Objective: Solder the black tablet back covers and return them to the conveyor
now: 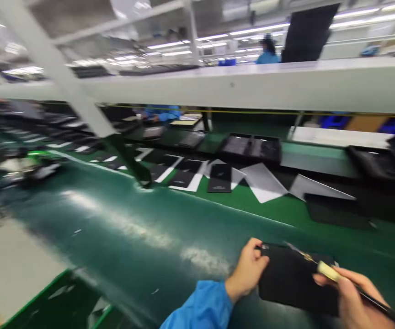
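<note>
A flat black rectangular panel (296,278) lies on the green work surface in front of me. My left hand (248,267) grips its upper left corner between thumb and fingers. Above the panel's right part, my right hand (357,292) is closed around a slim black-handled tool (328,270) with a pale yellow collar and a thin metal tip. The tip points up and left across the panel's far edge; blur hides whether it touches. Part of the panel's right side is covered by my right hand.
Black panels (220,178) and white sheets (264,183) lie along a green belt beyond the bench. Black trays (252,146) stand behind them. A white shelf (232,87) and slanted post cross overhead. A green bin (36,301) sits lower left. A co-worker's blue sleeves (168,113) show across the line.
</note>
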A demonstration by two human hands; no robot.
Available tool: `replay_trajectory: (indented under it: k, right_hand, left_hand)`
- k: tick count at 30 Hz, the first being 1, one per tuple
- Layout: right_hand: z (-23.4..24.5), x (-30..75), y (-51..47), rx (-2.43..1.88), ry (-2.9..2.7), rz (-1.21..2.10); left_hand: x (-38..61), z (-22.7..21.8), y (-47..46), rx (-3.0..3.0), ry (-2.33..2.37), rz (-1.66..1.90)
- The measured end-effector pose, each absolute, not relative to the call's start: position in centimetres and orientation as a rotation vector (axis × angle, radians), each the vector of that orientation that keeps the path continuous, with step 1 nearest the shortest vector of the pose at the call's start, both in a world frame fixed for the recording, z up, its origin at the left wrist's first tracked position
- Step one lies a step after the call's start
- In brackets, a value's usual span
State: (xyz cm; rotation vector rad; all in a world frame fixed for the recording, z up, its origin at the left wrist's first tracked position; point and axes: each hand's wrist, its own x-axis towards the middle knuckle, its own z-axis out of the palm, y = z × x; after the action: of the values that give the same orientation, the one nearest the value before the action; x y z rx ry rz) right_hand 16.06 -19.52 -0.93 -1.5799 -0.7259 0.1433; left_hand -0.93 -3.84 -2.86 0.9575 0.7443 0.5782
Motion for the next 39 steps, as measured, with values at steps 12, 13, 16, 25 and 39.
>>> replay_trajectory:
  k: [12,13,16,25,39]
  right_hand:
    - [1.7,15.3,-19.8,-1.504,-1.068,0.162]
    - [1.7,15.4,-20.0,-1.507,-1.079,0.154]
    - [1.7,15.5,-20.3,-1.521,-1.128,0.154]
    - [1.6,15.0,-20.3,-1.521,-1.277,0.256]
    - [1.6,15.4,-19.8,-1.508,-1.290,0.303]
  left_hand:
    - [0.3,-0.6,-4.2,0.865,0.652,0.472]
    - [0.4,-0.6,-4.3,0.863,0.658,0.472]
    - [0.5,-0.6,-4.4,0.867,0.680,0.473]
    - [0.2,-0.8,-4.5,0.900,0.669,0.446]
    - [0.2,-0.6,-4.5,0.908,0.670,0.452]
